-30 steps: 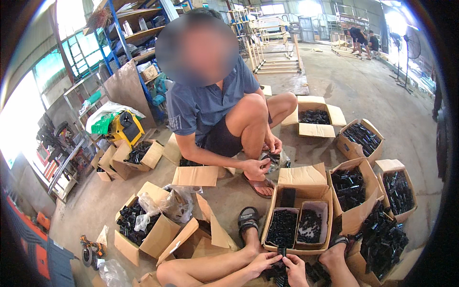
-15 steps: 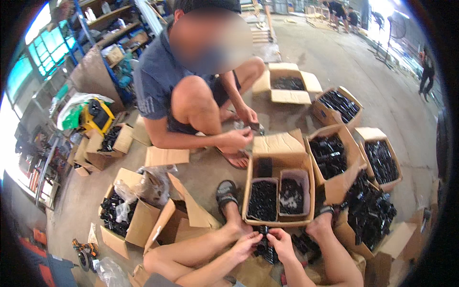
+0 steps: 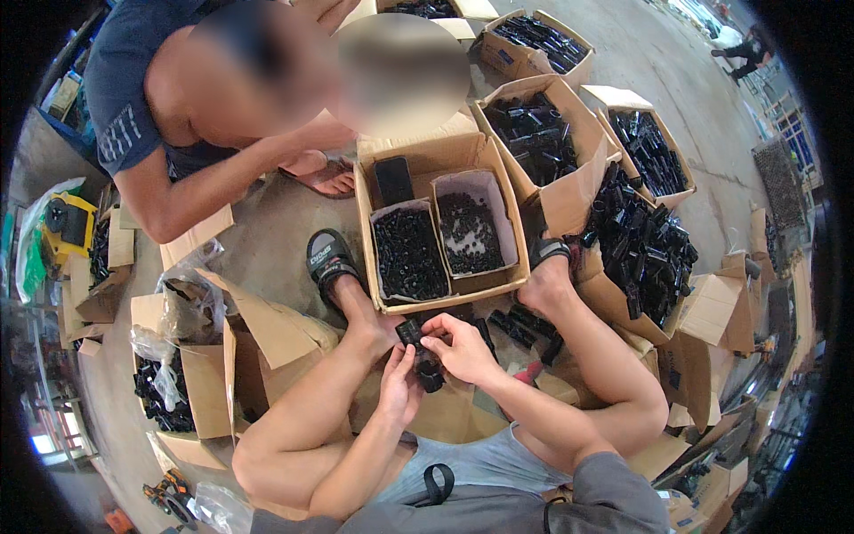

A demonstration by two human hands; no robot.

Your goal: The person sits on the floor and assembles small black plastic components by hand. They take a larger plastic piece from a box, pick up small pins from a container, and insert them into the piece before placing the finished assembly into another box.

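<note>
Between my bent legs, my left hand (image 3: pixel 400 388) is closed around the lower part of a black ribbed plastic part (image 3: pixel 410 334), roughly cylindrical. My right hand (image 3: pixel 460 349) pinches its upper section from the other side, thumb and fingers together. Just beyond them stands an open carton (image 3: pixel 458 300) between my feet. Two smaller trays sit in it: the left tray (image 3: pixel 435 233) is full of small black pieces, while the right tray (image 3: pixel 509 233) has part of its pale bottom showing. A dark flat rectangular object (image 3: pixel 393 181) leans inside the carton's far left corner.
Black tubular parts fill cartons at the right (image 3: pixel 565 200) and far right (image 3: pixel 676 191), with a heaped carton (image 3: pixel 614 298) beside my right leg. Loose black parts (image 3: pixel 525 331) lie by my right foot. A co-worker (image 3: pixel 133 133) squats at upper left. Open cartons (image 3: pixel 209 383) stand left.
My view has tilted downward, so my legs and hands appear higher. Both hands still hold the black part, now turned at another angle. The co-worker leans closer to the carton.
</note>
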